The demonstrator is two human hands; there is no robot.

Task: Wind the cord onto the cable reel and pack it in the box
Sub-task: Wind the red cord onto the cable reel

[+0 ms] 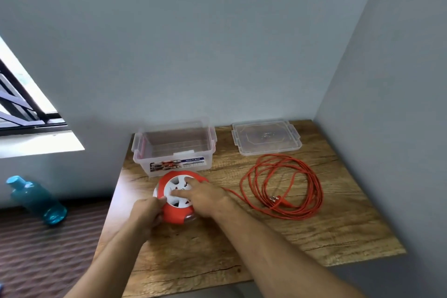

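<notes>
A red cable reel (179, 198) with a white hub lies flat on the wooden tabletop (314, 232), near its left edge and just in front of the clear plastic box (174, 147). The left hand (145, 210) curls around the reel's near-left rim, fingers closed on it; how far they reach under the rim is hidden. The right hand (205, 197) lies palm-down across the white hub with its fingers spread and pressed into the hub's openings, covering the hub's right side and part of the red casing. The reel's near underside is blurred, so whether any cord is wound on it cannot be told.

The orange cord (283, 186) runs out from beneath the right hand toward the right, where most of it lies in a loose tangle of loops on the tabletop, well apart from the reel. Its plug (275, 199) rests inside the loops, prongs pointing left.

The box stands open at the far-left corner of the tabletop, against the wall, with a printed label on its near side; only the words "MULTI-BOX" can be read. Its clear lid (266, 138) lies flat to the right of it, at the far edge, just beyond the cord loops.

On the floor to the left, a teal bottle (36, 199) stands tilted in the wide-angle view, blurred. A window (21, 104) is cut off at the left edge.
</notes>
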